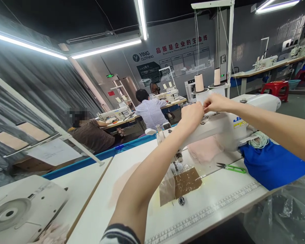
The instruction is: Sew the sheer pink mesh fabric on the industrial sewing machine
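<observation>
Both hands meet on top of the smooth white sewing machine: the left hand is curled narrow, the right hand pinched shut, though any thread between them is too fine to see. Just behind them stand two cylindrical thread cones. Below lie pale pink fabric, green-handled snips, and rumpled blue cloth under the right forearm.

White sewing machine stood upright, right of frame centre, on bench; both hands pinched at its top.
</observation>
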Available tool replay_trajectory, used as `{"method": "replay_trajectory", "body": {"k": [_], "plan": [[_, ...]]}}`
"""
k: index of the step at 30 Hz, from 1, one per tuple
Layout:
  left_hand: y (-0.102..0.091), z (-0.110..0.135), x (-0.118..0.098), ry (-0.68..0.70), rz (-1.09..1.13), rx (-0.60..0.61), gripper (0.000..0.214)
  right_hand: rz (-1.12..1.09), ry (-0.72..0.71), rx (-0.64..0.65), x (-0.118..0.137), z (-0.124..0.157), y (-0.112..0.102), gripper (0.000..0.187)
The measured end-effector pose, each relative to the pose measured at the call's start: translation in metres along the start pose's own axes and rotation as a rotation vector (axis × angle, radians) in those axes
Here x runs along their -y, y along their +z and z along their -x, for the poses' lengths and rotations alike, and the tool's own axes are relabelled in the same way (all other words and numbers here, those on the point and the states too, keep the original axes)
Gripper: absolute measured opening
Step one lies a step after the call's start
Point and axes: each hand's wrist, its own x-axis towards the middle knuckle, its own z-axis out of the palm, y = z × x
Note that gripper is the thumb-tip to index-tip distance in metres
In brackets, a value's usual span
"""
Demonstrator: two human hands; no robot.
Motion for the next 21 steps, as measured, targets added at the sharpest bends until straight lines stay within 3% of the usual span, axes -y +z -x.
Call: {"method": "replay_trajectory", "body": {"k": [4, 9, 14, 21], "plan": [[-0.004, 0.006, -0.011, 0.042, 0.001, 0.015, 0.028, -0.078, -0.034, -0.035, -0.016, 0.021, 0.004, 0.023], [-0.013, 0.034, -0.012, 0.054, -0.01, 0.088, 0.027, -0.081, -0.152, -0.083, -0.014, 0.039, 0.004, 0.021], [-0.01, 0.048, -0.007, -0.012, -0.036, 0.106, 0.027, 0.05, -0.179, -0.163, -0.012, 0.028, 0.008, 0.034], [0.0, 0.049, -0.007, -0.056, -0.034, 0.07, 0.027, 0.235, -0.273, -0.178, -0.019, 0.017, 0.02, 0.03]]}}
